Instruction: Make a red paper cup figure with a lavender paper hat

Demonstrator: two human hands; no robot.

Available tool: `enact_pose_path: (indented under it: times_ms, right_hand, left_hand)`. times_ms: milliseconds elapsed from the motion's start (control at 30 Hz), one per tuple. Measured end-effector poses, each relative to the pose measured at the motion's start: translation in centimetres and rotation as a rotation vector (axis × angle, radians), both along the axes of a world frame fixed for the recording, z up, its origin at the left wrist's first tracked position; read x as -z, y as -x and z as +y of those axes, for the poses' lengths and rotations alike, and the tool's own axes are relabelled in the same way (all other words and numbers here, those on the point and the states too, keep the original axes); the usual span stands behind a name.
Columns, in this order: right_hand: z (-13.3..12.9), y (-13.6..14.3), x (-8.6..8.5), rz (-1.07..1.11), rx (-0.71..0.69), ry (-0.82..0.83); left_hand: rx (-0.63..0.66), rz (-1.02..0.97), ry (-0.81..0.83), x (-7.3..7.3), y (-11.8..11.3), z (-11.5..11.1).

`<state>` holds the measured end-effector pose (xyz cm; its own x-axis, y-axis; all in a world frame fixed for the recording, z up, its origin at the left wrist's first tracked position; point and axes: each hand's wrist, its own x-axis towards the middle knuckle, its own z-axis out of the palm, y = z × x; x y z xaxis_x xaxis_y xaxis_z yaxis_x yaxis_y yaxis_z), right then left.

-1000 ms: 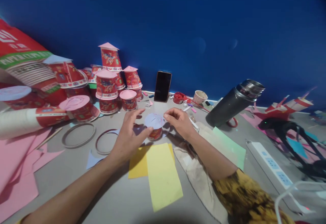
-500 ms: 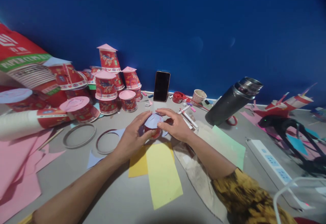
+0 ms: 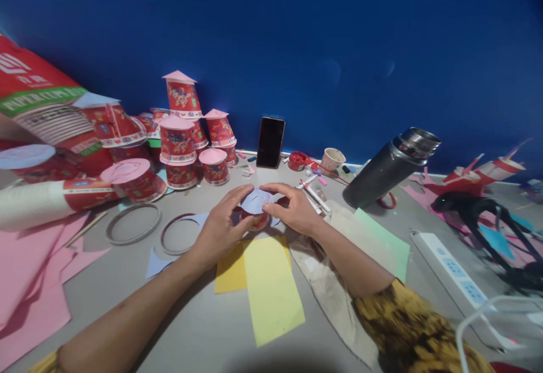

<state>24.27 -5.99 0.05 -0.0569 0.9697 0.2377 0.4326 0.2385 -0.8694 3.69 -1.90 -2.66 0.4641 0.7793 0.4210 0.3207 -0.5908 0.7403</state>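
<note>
In the middle of the table stands a red paper cup [image 3: 258, 222], partly hidden by my fingers. A light blue paper circle [image 3: 255, 200] lies on top of it, looking slightly cone-shaped with a fold or seam. My left hand [image 3: 223, 223] curves round the left side, its thumb across the cup's front and its fingers behind. From the right, my right hand [image 3: 293, 209] closes in with its thumb on the circle's edge and its fingertips at the back rim. Just in front lie yellow paper sheets [image 3: 274, 294].
Red cups with pink paper tops [image 3: 178, 141] are stacked at back left. Two tape rings [image 3: 133, 241] and pink paper [image 3: 31, 282] lie left. A phone [image 3: 270, 142] leans on the blue wall. Right are markers [image 3: 316, 196], a dark flask [image 3: 386, 169] and a power strip [image 3: 460, 285].
The view has shifted very slightly. My hands stay round the cup and blue paper circle, almost unmoved.
</note>
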Motion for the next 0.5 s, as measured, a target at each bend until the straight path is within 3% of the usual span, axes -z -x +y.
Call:
enact_pose_path:
  times_ms: [267,500]
  right_hand:
    - [0.0,0.0,0.04,0.009,-0.001,0.009]
    - [0.08,-0.07,0.16,0.035,-0.015,0.036]
  left_hand:
    - [0.083,0.015,0.044,-0.85,0.69,-0.15]
    - [0.007,0.01,0.08,-0.46,0.4,0.27]
